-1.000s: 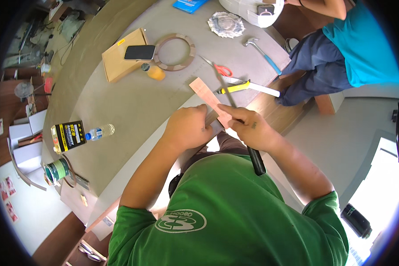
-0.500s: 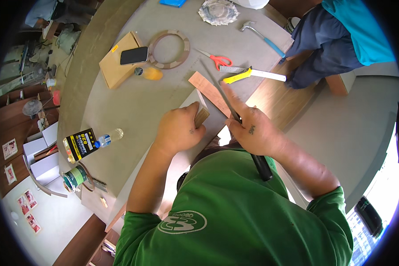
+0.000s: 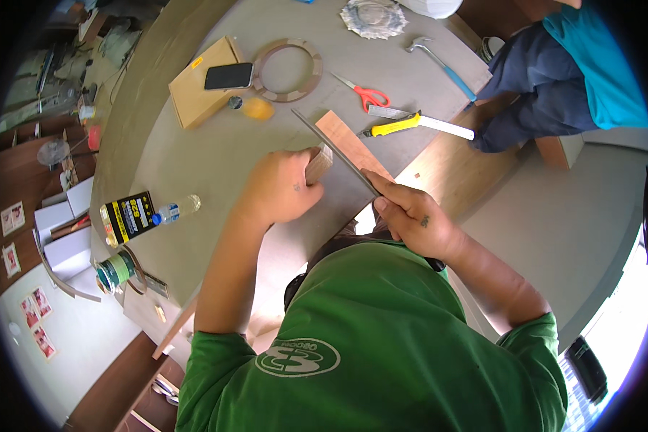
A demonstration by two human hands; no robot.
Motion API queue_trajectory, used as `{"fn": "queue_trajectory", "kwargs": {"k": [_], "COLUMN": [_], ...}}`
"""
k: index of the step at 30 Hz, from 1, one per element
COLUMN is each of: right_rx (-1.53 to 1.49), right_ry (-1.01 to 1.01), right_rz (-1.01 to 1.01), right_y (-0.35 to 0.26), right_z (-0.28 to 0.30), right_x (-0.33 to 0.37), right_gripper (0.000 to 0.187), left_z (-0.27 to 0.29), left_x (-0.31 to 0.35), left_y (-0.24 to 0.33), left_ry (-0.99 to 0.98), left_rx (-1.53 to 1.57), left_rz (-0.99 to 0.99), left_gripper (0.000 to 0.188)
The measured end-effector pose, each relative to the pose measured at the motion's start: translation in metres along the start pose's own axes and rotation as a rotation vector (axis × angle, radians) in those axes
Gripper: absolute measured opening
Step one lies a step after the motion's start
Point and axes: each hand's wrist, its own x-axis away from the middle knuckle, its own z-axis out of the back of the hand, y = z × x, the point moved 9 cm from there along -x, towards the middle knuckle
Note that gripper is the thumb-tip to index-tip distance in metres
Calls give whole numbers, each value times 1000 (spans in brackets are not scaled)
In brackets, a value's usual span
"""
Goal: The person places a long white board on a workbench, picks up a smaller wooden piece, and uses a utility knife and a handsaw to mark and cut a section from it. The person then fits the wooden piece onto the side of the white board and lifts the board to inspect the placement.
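Note:
My left hand (image 3: pixel 281 187) is closed round a small wooden block (image 3: pixel 320 165), whose end sticks out past the thumb and forefinger. My right hand (image 3: pixel 416 219) grips a long, thin metal file (image 3: pixel 333 148) slanting up to the left, its tip beyond the block. Only a bit of the file's black handle (image 3: pixel 435 264) shows below that hand. The file passes just right of the block; whether they touch I cannot tell. Under and beside the file lies a flat reddish-brown wood strip (image 3: pixel 354 144) at the table's edge.
On the grey table (image 3: pixel 216 165) lie a handsaw with yellow handle (image 3: pixel 396 127), red scissors (image 3: pixel 371 96), a hammer (image 3: pixel 446 68), a segmented wooden ring (image 3: pixel 315 72), a phone (image 3: pixel 228 76) on a cardboard box (image 3: pixel 194 97), and bottles. A person in dark trousers (image 3: pixel 529 86) stands at right.
The file has swung leftward, from near the scissors to left of the wood strip. My left hand and the block have shifted up and left. My right forefinger, earlier stretched out, now lies lower along the file.

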Motion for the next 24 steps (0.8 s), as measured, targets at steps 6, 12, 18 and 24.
{"fn": "queue_trajectory", "kwargs": {"k": [6, 12, 18, 24], "right_rx": [-53, -64, -74, -161], "right_ry": [21, 80, 0, 38], "right_rz": [-94, -43, -61, -115], "right_y": [-5, -16, -24, -22], "right_z": [-8, -11, -18, -19], "right_x": [-9, -23, -39, -44], "right_gripper": [45, 46, 53, 52], "left_z": [10, 9, 18, 12], "left_x": [-9, -18, -20, -24], "left_y": [-24, -47, -45, -54], "left_ry": [-169, -136, -154, -139], "left_rx": [26, 108, 161, 128], "left_rz": [187, 139, 95, 93], "left_gripper": [30, 24, 23, 29]}}
